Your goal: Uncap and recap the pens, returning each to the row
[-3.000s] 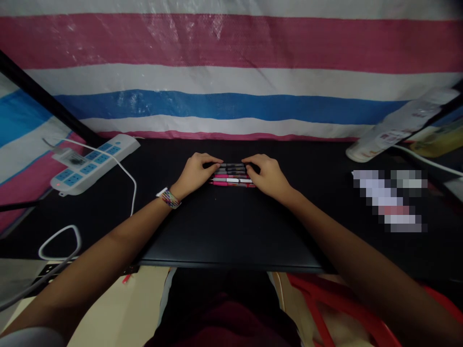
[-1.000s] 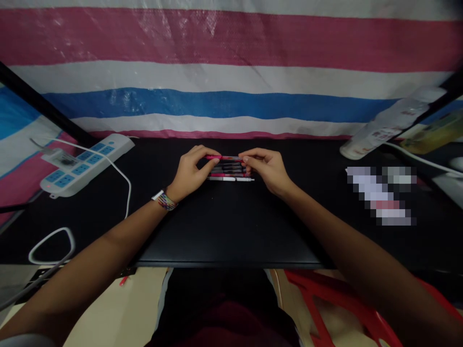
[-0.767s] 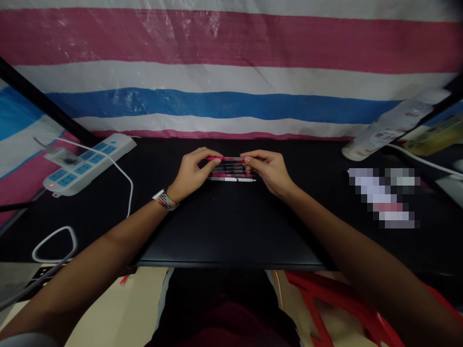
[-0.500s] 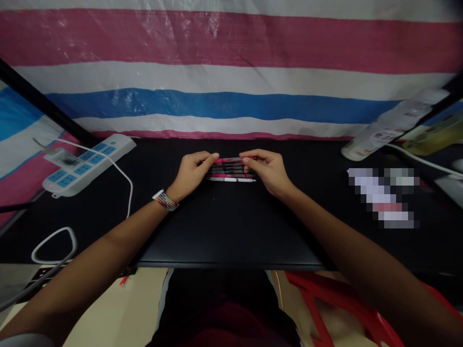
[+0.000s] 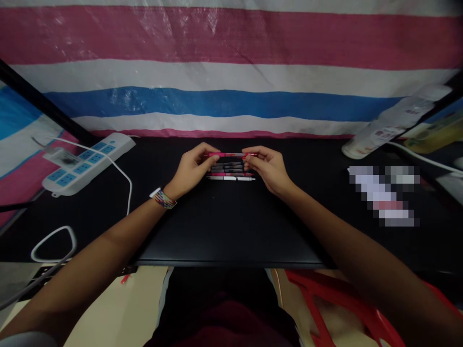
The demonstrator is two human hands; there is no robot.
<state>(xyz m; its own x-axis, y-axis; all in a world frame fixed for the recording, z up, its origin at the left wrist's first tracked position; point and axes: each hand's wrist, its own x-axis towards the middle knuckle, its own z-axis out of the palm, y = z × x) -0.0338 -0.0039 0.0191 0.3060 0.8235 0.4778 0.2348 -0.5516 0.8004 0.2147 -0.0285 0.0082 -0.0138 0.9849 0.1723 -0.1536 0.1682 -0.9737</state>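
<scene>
Between my two hands a pink-red pen (image 5: 231, 155) lies crosswise, pinched near its ends. My left hand (image 5: 195, 166) has thumb and fingers closed on its left end, and my right hand (image 5: 266, 166) grips the right end. Just nearer to me, several dark pens (image 5: 227, 167) lie side by side on the black table (image 5: 231, 226). Below them is another pink-red pen (image 5: 226, 174), then a white pen (image 5: 230, 179) closest to me. My fingers partly cover the ends of the dark pens.
A white power strip (image 5: 88, 164) with blue sockets and a plugged-in cable is on the left. At right stand a clear bottle (image 5: 390, 125) and a yellowish bottle (image 5: 437, 132), near a blurred-out item (image 5: 378, 195). Striped sheeting (image 5: 231, 43) hangs behind the table.
Both hands have shifted slightly away from me with the pink-red pen, which now sits farther from the row of dark pens.
</scene>
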